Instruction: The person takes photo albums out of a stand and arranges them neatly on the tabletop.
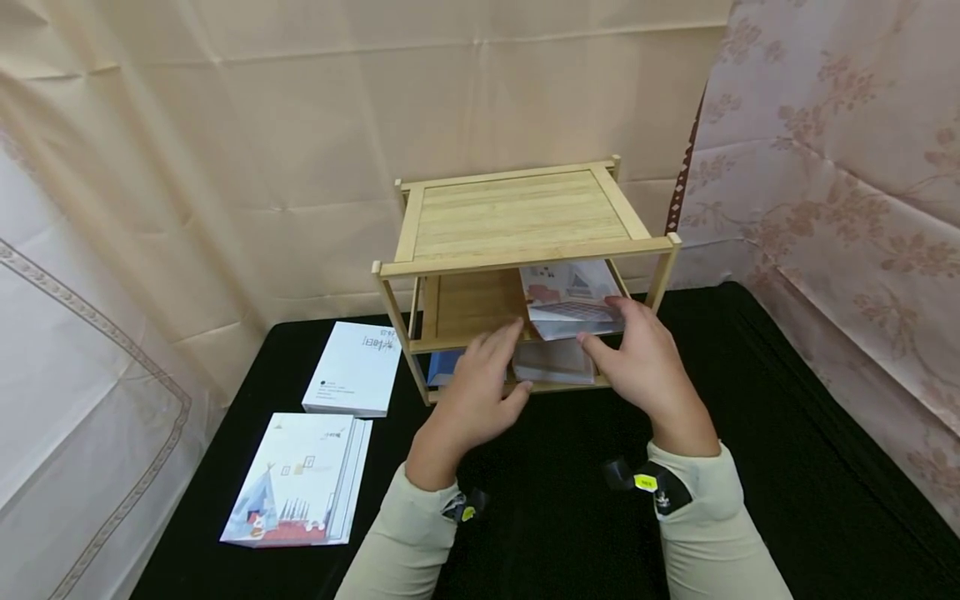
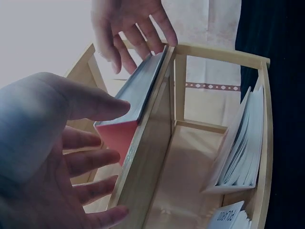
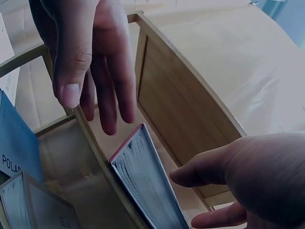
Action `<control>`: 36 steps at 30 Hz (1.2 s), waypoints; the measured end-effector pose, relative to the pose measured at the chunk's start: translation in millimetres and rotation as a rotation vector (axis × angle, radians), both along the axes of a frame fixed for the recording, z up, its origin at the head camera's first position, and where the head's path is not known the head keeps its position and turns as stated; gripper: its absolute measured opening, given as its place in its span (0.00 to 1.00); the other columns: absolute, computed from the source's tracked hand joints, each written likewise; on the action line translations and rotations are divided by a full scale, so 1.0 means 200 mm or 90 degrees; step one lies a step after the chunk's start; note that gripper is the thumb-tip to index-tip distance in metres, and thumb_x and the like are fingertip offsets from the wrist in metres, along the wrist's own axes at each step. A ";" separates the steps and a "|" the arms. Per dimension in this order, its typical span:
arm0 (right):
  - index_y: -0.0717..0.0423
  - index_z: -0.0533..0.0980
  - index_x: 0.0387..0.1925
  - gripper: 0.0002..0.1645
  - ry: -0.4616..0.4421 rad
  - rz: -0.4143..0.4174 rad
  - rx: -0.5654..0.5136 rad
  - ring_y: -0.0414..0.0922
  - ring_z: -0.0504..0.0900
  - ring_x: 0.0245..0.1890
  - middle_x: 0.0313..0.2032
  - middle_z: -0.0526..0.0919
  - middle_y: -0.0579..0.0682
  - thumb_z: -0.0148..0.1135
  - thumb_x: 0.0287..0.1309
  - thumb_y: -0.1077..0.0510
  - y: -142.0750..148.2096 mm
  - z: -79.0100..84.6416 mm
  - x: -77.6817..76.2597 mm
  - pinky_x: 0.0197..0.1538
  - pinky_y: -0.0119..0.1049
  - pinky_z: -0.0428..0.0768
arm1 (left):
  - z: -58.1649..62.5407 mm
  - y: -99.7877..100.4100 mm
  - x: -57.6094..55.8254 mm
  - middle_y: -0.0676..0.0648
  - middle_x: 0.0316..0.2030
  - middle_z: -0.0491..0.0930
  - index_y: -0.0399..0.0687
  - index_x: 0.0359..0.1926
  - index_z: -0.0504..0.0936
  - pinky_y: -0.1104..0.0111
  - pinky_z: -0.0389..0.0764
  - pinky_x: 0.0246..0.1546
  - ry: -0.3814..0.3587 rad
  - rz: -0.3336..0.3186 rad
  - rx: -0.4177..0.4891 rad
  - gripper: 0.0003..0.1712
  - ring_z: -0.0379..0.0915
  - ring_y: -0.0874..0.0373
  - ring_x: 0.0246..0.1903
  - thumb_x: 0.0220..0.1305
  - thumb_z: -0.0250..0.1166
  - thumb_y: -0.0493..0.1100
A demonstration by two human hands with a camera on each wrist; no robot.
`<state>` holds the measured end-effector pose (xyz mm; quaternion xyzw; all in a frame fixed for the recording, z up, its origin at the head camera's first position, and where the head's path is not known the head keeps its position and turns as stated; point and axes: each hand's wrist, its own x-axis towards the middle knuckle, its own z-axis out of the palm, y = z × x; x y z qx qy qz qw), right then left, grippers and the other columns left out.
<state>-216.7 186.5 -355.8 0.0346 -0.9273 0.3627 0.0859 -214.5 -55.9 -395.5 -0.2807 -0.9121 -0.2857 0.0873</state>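
Pale sleeves (image 1: 705,533) extending toward wooden rack (image 1: 517,212); left hand (image 1: 477,387) spreading loosely beside book (image 1: 572,292) resting on middle shelf (image 1: 476,308); right hand (image 1: 647,362) spreading too, at book's right edge.

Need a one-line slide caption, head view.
Left hand and right hand beside a book on a wooden rack's middle shelf; more books lie on the black surface at left.

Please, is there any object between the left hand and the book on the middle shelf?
No, nothing visible stands between the left hand and the book. The wooden top board lies above the book, not between them.
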 end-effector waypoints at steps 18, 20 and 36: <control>0.65 0.63 0.74 0.43 -0.001 -0.009 0.030 0.69 0.71 0.68 0.70 0.69 0.71 0.65 0.67 0.46 -0.01 0.00 0.01 0.67 0.67 0.69 | 0.01 0.00 0.01 0.48 0.81 0.55 0.55 0.83 0.50 0.41 0.55 0.76 -0.050 -0.032 0.008 0.51 0.48 0.43 0.80 0.68 0.68 0.50; 0.65 0.64 0.73 0.42 0.002 -0.007 0.036 0.69 0.71 0.67 0.70 0.70 0.70 0.65 0.67 0.46 -0.01 0.00 0.01 0.67 0.67 0.69 | 0.01 0.00 0.01 0.48 0.81 0.56 0.54 0.83 0.50 0.43 0.55 0.77 -0.058 -0.036 0.016 0.51 0.49 0.44 0.80 0.68 0.69 0.50; 0.62 0.75 0.65 0.33 0.024 0.004 0.061 0.67 0.75 0.61 0.63 0.75 0.69 0.65 0.67 0.46 -0.02 0.00 0.02 0.62 0.66 0.72 | 0.05 -0.02 0.02 0.47 0.78 0.63 0.53 0.82 0.54 0.52 0.68 0.72 -0.158 -0.049 0.112 0.53 0.63 0.48 0.75 0.63 0.74 0.46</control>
